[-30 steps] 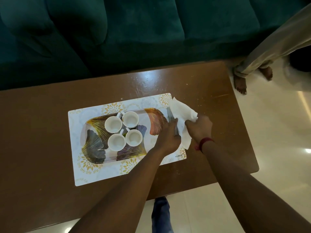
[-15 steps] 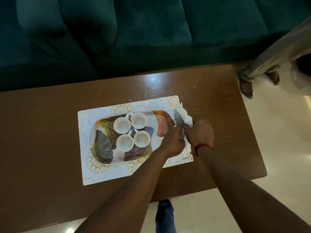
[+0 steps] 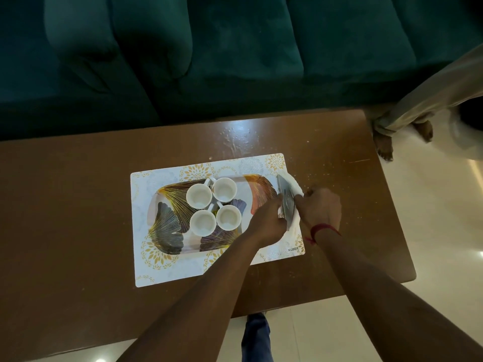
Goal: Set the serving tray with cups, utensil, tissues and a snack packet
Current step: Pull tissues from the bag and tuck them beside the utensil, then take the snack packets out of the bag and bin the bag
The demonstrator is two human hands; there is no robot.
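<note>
At the tray's [image 3: 170, 231] right edge: your left hand [image 3: 266, 223] grips the metal holder [image 3: 286, 202].
Right hand [image 3: 320, 207]: pinches the white tissue [image 3: 295, 186].
Cups [image 3: 199, 195]: four, mid-tray.

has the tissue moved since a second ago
Yes. The tissue has drawn in leftward, bunched against the tray's right end instead of spreading out.

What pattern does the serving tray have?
The tray shows fan-shaped leaves in gold, grey and orange; clearest in the head view.
</note>
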